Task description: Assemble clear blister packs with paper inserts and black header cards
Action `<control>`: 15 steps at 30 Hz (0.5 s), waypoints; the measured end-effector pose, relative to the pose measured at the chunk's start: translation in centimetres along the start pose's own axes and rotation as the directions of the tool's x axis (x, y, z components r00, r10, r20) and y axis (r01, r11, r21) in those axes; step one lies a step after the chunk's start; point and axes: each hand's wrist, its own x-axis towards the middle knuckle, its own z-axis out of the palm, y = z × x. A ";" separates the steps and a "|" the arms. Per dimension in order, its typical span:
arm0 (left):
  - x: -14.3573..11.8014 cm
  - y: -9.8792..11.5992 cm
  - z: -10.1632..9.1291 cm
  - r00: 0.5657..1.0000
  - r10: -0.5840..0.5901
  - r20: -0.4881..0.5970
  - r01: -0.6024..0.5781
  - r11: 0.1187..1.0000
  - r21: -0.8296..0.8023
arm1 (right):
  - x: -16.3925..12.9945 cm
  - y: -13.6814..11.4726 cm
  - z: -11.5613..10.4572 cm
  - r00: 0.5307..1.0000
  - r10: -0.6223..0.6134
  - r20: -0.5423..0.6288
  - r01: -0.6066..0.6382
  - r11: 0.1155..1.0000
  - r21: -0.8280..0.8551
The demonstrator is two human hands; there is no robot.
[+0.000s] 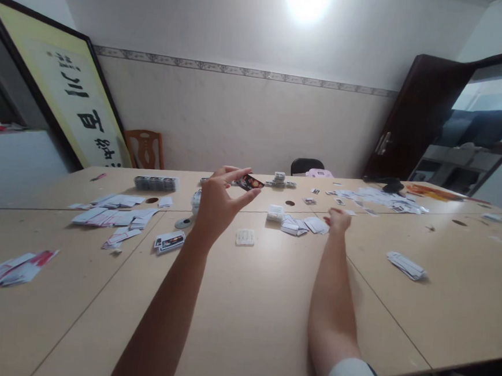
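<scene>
Wooden table [246, 303]; left hand [219, 200] pinches a dark card [251, 182], print unreadable; right hand [339, 220] closed on white cards [304, 224]

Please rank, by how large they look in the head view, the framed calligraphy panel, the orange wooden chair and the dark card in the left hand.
1. Framed calligraphy panel, by far the largest.
2. Orange wooden chair.
3. Dark card, pinched by the left hand; smallest, although it is nearer the camera.
</scene>
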 end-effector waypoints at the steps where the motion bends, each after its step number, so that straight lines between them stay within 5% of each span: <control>1: -0.1 0.1 0.1 1.000 0.026 -0.002 -0.026 1.000 0.009 | -0.1 -1.4 0.1 1.000 -0.006 0.007 0.006 0.999 0.033; 6: -0.3 0.7 0.6 0.984 0.172 -0.045 -0.169 0.983 0.066 | -5.6 -9.2 1.5 0.941 -0.223 0.256 0.165 0.959 0.229; 9: -0.5 1.0 0.7 0.962 0.261 -0.084 -0.250 0.960 0.130 | -12.1 -11.7 2.6 0.696 -0.468 0.545 0.299 0.878 0.373; 11: -0.8 1.4 0.7 0.939 0.325 -0.115 -0.299 0.934 0.197 | -16.0 -11.9 3.1 0.597 -0.534 0.599 0.382 0.846 0.372; 15: -1.2 2.1 1.0 0.898 0.426 -0.111 -0.366 0.863 0.349 | -19.7 -10.6 3.6 0.593 -0.505 0.627 0.268 0.858 0.438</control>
